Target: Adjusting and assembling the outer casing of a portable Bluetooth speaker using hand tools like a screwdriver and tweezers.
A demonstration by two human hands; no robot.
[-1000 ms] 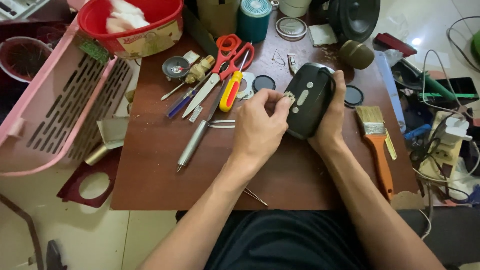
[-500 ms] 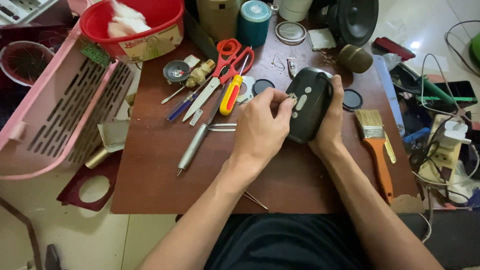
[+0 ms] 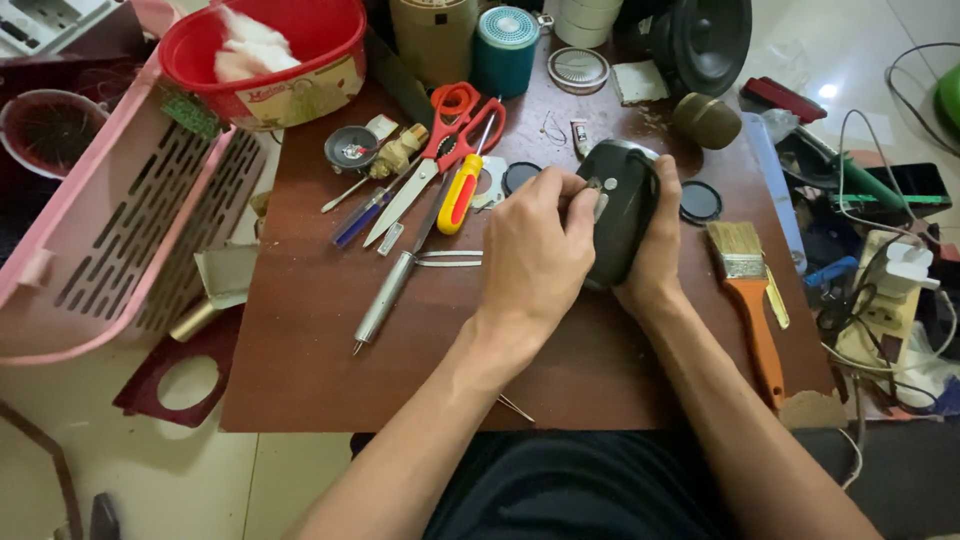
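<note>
In the head view, a dark oval speaker shell (image 3: 622, 210) lies on the brown table (image 3: 330, 370), a little right of the middle and nearer the far edge than the near one. The right hand (image 3: 655, 255) cups it from the right side, thumb along its outer flank, fingers hidden underneath. The left hand (image 3: 535, 255) is closed over its left half, fingertips pinched at a small metal part on the shell's top face; whether they actually grip that part cannot be told. The two hands are close together, both on the shell. Just left of the left hand lie tweezers (image 3: 448, 259) and a slim silver tool (image 3: 383, 300) pointing toward the near edge. Beyond them, toward the far edge, are red-handled scissors (image 3: 450, 130), a yellow-and-red screwdriver (image 3: 458, 192) and a blue pen (image 3: 358, 217). Two round black caps (image 3: 700, 202) sit on either side of the shell. A paintbrush with an orange handle (image 3: 752, 300) lies along the right edge, bristles toward the far side. At the far left corner stands a red bowl (image 3: 300, 75) with white wadding, and a teal cylindrical speaker (image 3: 503, 50) stands at the far edge. A large black speaker cone (image 3: 705, 40) rests at the far right corner. A pink slotted basket (image 3: 110, 240) leans against the left edge.
</note>
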